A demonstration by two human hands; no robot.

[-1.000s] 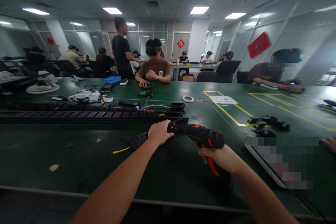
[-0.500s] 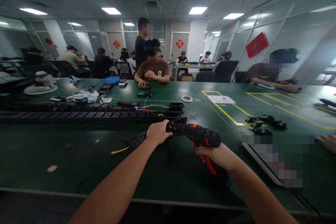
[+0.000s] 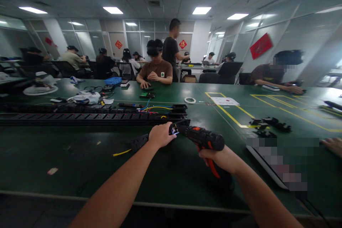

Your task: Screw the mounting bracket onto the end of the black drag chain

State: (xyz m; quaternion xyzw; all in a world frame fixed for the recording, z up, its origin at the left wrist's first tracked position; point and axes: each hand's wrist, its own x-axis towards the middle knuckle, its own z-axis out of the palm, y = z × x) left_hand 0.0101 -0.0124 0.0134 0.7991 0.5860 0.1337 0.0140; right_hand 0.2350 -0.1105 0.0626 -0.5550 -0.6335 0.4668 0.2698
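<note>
My left hand (image 3: 160, 135) is closed around a black socket strip (image 3: 139, 143), near its right end. A short yellow wire (image 3: 122, 153) sticks out to the left of the strip. Metal bits glint in the strip's end, just beyond my thumb. My right hand (image 3: 220, 157) grips a black and orange cordless drill (image 3: 205, 138) by its handle, pointing its front end left at that lit end. Whether the bit touches a screw there I cannot tell.
Long black socket rails (image 3: 93, 117) with coloured wires lie behind my left hand. A white tape roll (image 3: 190, 100), a paper sheet (image 3: 224, 101) and black plastic parts (image 3: 275, 124) lie farther right. A co-worker (image 3: 155, 69) sits opposite; another person's hand (image 3: 332, 146) shows at right.
A bright light now shows on the strip's end at the drill tip. Both my hands hold nearly the same place. A standing person in the background has moved right.
</note>
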